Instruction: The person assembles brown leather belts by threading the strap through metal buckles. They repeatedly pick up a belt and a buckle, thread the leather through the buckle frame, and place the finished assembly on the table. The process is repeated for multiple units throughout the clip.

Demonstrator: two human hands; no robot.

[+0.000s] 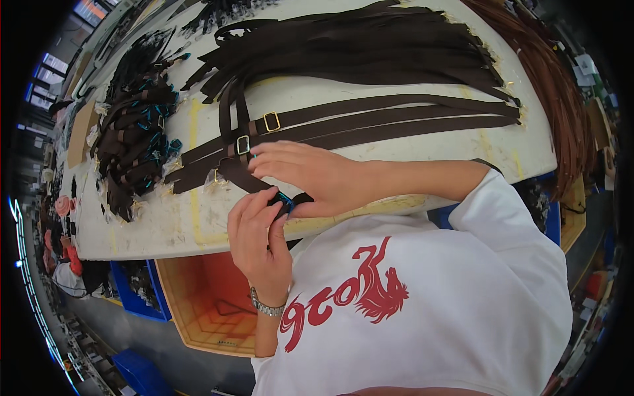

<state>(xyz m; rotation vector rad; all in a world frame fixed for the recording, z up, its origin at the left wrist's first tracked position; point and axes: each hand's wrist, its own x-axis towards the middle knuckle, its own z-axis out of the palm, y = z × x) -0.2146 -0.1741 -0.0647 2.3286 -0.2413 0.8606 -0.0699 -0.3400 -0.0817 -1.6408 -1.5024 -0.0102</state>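
Note:
My left hand, below the table's near edge line, is closed with thumb and fingers around a dark brown strap's buckle that has a blue tint. My right hand reaches in from the right, fingers stretched out to the left over the straps, its thumb against the buckle's right side. Part of the strap between the hands is hidden. Just beyond the right fingertips, a strap with a gold-coloured square buckle lies flat. Another gold buckle sits on the strap behind it.
A thick pile of dark straps covers the far side of the white table. Bundled straps with blue-tinted buckles lie at left. Brown strips hang along the right edge. Below stand a yellow-orange crate and a blue bin.

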